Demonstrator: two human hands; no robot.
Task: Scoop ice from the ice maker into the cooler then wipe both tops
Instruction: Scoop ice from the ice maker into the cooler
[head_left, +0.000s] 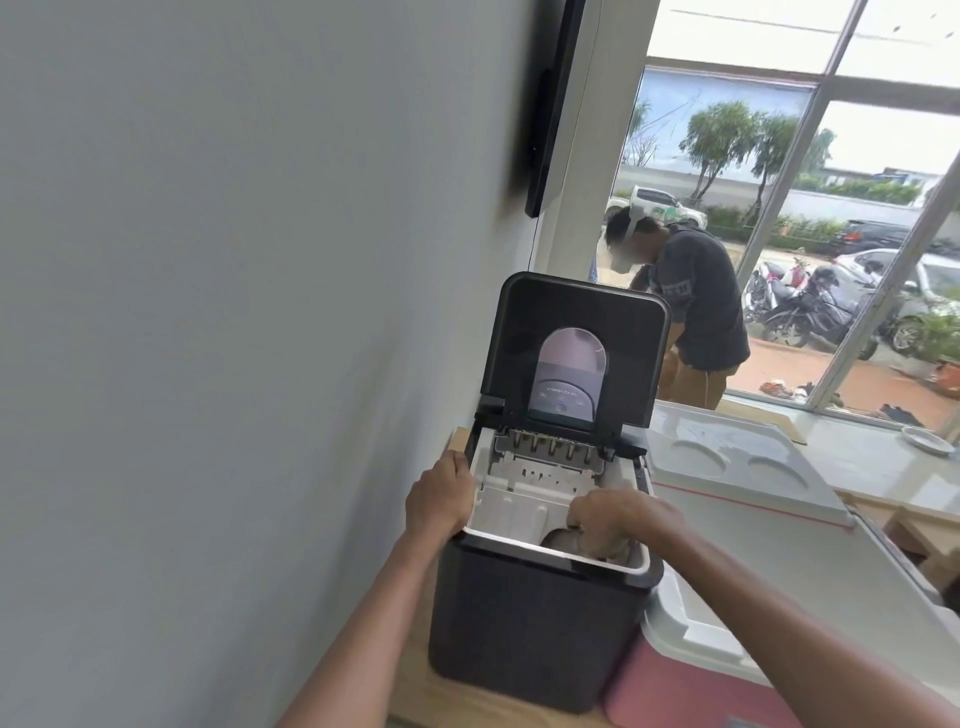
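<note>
A black ice maker (524, 629) stands on a wooden counter against the wall, its lid (576, 332) swung up and back. My left hand (441, 501) grips the left rim of its white inner bin. My right hand (605, 522) reaches down inside the bin with curled fingers, apparently around a pale scoop (558, 540); the hand hides most of it. To the right sits a pink cooler (670, 686) with a white rim, its white lid (737, 457) lying open behind it. I cannot make out any ice.
A grey wall (234, 312) runs close along the left. A person (691, 306) stands bent over behind the ice maker by a large window. A small white dish (927, 440) rests on the sill ledge at far right.
</note>
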